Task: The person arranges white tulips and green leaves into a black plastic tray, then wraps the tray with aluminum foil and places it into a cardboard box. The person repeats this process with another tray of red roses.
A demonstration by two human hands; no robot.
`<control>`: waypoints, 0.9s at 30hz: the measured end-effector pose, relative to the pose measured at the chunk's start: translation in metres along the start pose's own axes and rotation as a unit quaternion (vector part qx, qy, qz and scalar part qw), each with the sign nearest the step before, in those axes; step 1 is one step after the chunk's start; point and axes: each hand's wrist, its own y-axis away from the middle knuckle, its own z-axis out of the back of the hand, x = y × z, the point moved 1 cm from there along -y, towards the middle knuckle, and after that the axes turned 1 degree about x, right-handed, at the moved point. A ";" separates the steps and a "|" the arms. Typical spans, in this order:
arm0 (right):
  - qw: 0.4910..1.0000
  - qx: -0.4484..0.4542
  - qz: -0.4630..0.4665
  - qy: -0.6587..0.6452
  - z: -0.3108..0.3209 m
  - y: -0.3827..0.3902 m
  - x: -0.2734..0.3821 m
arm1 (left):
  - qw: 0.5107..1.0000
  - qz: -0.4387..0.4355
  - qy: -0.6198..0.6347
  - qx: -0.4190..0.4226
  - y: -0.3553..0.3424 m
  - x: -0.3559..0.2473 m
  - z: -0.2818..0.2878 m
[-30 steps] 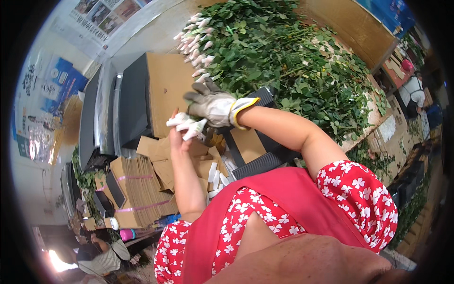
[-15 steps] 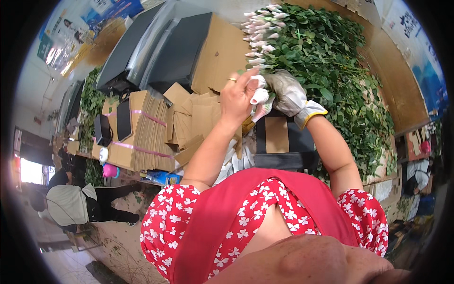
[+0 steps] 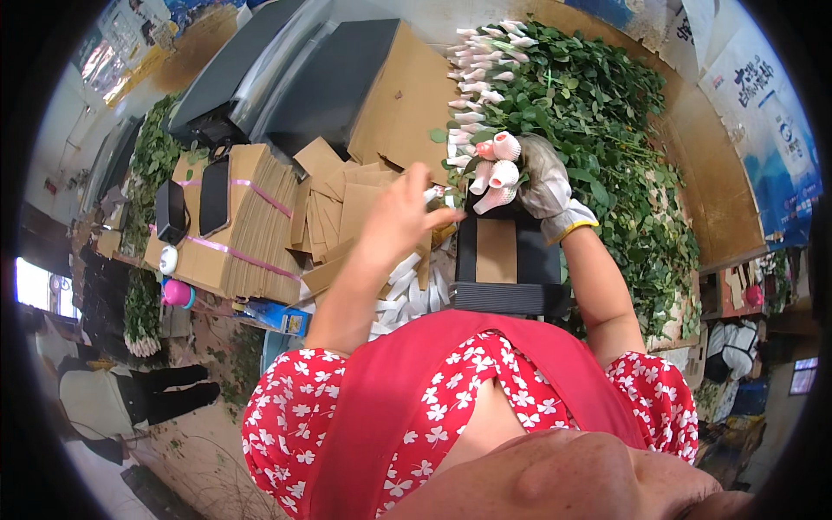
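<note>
My right hand (image 3: 544,180), in a grey-white glove with a yellow cuff, is closed around a small bunch of roses (image 3: 503,174). White foam net sleeves cover their heads, and a coral-pink bloom shows in one. My bare left hand (image 3: 394,217) is apart from the bunch, to its left, slightly blurred, its fingers and thumb spread. A small whitish thing shows by its fingertips; I cannot tell whether they touch it. Below the bunch stands a black block with a ribbed front edge (image 3: 507,299) and a brown cardboard strip (image 3: 496,251) on top.
Sleeved roses (image 3: 472,100) lie in a row at the far side, their leafy stems (image 3: 598,130) spread rightward. Left are loose cardboard pieces (image 3: 355,199), strapped cardboard sheets (image 3: 251,230) with a phone (image 3: 215,199) on top, and white strips (image 3: 407,299). A person (image 3: 104,399) stands at far left.
My left hand has left the bunch and moved left and down, its fingers opening. The right hand still holds the roses, now in fuller view.
</note>
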 end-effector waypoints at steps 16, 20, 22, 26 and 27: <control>0.995 -0.001 0.015 -0.103 -0.020 0.002 0.016 | 0.988 -0.048 0.115 -0.093 0.024 -0.029 0.002; 0.997 -0.030 0.065 0.027 -0.018 0.002 0.009 | 0.956 -0.184 0.091 -0.208 0.003 -0.043 -0.014; 0.992 -0.019 0.099 0.075 -0.017 0.001 -0.009 | 0.946 -0.224 0.077 -0.222 0.001 -0.046 -0.015; 0.976 0.028 -0.056 -0.208 -0.021 -0.003 -0.013 | 0.967 -0.219 0.019 -0.128 0.036 -0.049 0.045; 0.969 0.035 -0.083 -0.230 -0.018 -0.001 -0.006 | 0.982 -0.181 -0.043 -0.041 0.029 -0.040 0.061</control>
